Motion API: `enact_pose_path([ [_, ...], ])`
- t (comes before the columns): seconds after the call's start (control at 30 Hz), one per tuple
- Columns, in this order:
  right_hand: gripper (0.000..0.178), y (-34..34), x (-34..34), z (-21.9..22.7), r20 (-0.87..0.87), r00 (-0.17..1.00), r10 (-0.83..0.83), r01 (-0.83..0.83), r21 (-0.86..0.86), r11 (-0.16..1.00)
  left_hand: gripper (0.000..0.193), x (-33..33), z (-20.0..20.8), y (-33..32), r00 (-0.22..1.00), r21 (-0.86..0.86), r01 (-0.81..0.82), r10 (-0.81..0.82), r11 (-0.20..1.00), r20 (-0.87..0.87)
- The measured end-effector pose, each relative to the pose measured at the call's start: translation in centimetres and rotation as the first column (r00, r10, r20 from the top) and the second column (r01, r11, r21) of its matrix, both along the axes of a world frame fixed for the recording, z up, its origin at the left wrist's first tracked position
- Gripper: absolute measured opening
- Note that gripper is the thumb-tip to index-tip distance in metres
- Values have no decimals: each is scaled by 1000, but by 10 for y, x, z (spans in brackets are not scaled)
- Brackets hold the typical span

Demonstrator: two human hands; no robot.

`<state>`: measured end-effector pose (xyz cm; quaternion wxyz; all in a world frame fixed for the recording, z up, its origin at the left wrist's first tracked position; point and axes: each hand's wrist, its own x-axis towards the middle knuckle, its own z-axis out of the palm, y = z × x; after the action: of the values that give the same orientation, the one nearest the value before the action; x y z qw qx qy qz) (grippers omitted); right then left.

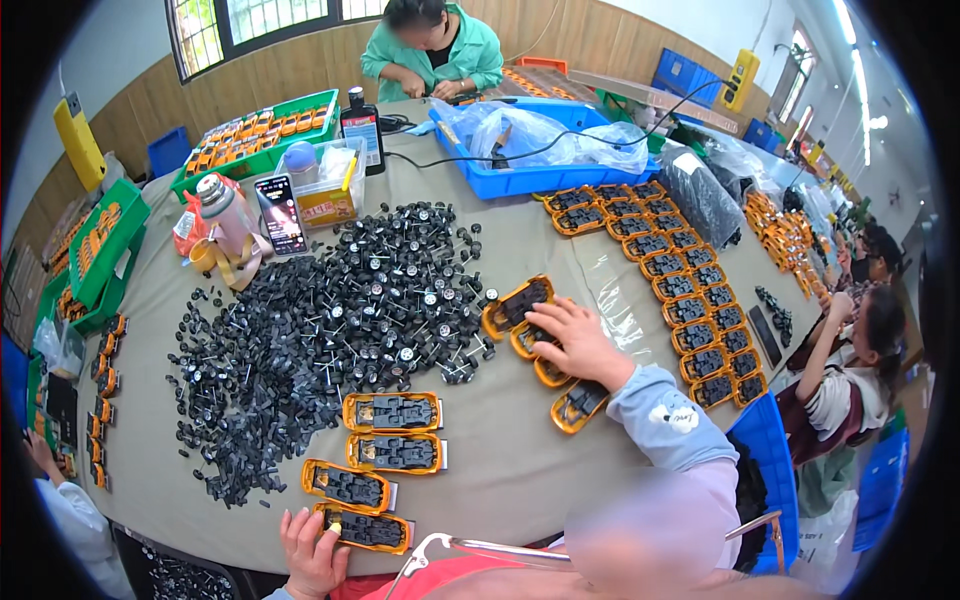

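Observation:
My left hand (314, 555) is at the front edge of the table, fingers apart, fingertips touching the left end of an orange toy car shell (365, 530) with a black chassis insert. Something yellow covers one fingertip. Behind it lie three similar shells, the farthest one (392, 411) level and the nearer one (347, 486) tilted. My right hand (580, 342) lies palm down with fingers spread over a slanting row of such shells, touching the farthest (521, 300) and partly hiding those beneath. The nearest shell in that row (578, 406) shows below my wrist.
A heap of black wheels on axles (400, 270) and small black parts (250, 410) covers mid-left. Rows of assembled shells (690, 312) stand right. Behind are a blue tray (530, 180), a phone (280, 215), a flask (225, 215) and a plastic tub (335, 180). Other people work around the table.

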<state>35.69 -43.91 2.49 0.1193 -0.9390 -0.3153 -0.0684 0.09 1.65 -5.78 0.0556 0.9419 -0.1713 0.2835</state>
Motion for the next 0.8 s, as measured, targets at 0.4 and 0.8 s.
enact_pose_path([
  [0.4,56,-37,177,-2,233,928,-290,238,226,945,25,2,-11,2,999,-28,30,-29,999,29],
  [0.8,57,-7,235,-2,34,853,-521,502,-326,801,60,-27,-54,18,968,40,-20,29,999,-251],
])
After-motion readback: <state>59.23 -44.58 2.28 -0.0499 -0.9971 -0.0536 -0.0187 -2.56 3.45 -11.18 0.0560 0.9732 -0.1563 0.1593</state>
